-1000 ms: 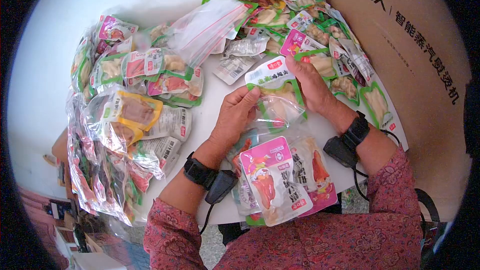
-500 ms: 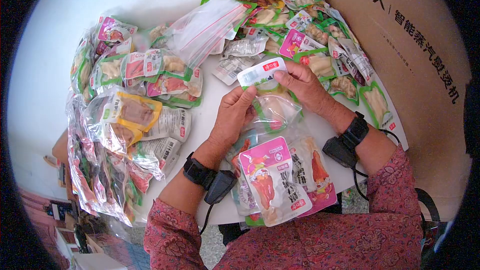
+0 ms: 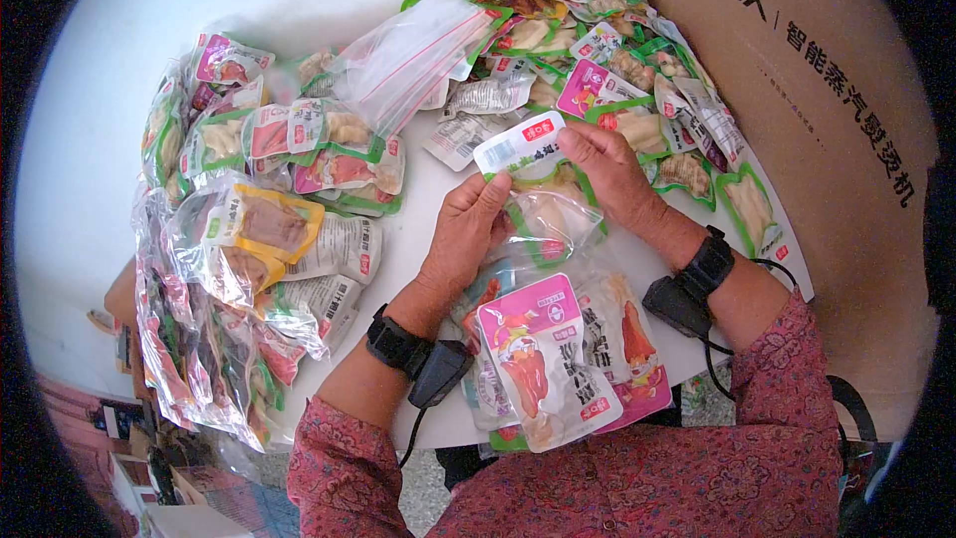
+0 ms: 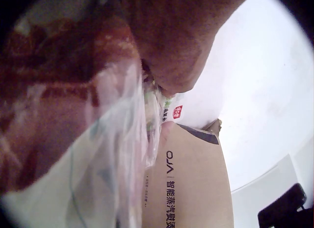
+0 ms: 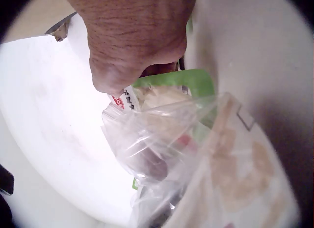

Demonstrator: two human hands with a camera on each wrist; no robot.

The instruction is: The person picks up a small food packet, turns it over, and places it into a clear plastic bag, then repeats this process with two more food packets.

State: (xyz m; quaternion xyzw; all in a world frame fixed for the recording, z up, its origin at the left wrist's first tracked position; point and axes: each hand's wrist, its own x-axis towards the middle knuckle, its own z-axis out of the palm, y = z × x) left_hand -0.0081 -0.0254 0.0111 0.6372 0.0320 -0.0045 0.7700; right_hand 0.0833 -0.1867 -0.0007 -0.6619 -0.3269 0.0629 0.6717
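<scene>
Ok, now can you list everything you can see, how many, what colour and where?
Green-edged packet: 1, white and green, between the hands
Clear bag: 1, see-through, over that packet's lower part
Pink-topped packet: 1, pink and white, nearest the person
Left heap of packets: too many to count, mixed colours, table's left
Right heap of packets: too many to count, mixed colours, table's far right
Zip bags: uncountable, clear with red lines, far middle
Table: 1, white, under everything
Cardboard box: 1, brown, far right
Wrist cameras: 2, black, on the wrists
Sleeves: 2, red patterned, on the arms
Hands: 2, left and right, gripping the green-edged packet
</scene>
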